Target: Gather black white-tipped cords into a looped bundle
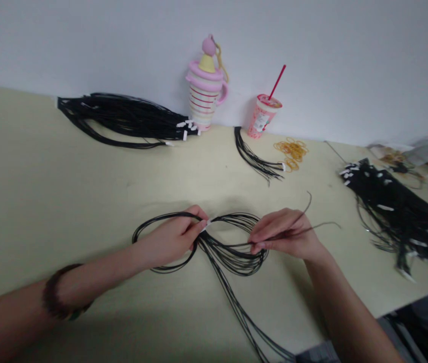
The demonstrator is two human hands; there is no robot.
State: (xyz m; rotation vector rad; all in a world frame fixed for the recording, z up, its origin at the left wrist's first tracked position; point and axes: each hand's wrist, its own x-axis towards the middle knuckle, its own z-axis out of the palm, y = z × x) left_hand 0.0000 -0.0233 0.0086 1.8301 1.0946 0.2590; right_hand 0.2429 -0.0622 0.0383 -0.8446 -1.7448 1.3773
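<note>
The left hand [174,237] pinches a bundle of thin black cords [229,252] at its white tag [206,225]; the right hand [285,233] pinches the far loop closed; the limp, light strands probably slip and tangle, so gripping at the crossing seems safest.

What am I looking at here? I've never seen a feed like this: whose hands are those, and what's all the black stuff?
One camera, worn on a person's head, looks down at their own bare hands on a table. The left hand pinches a bunch of black cords at a white tag; the right hand pinches the same cords, looped between the two. Behind lie a big cord pile, a small bundle, rubber bands, a pink toy cup and a drink with a straw. Another cord heap lies at right.
</note>
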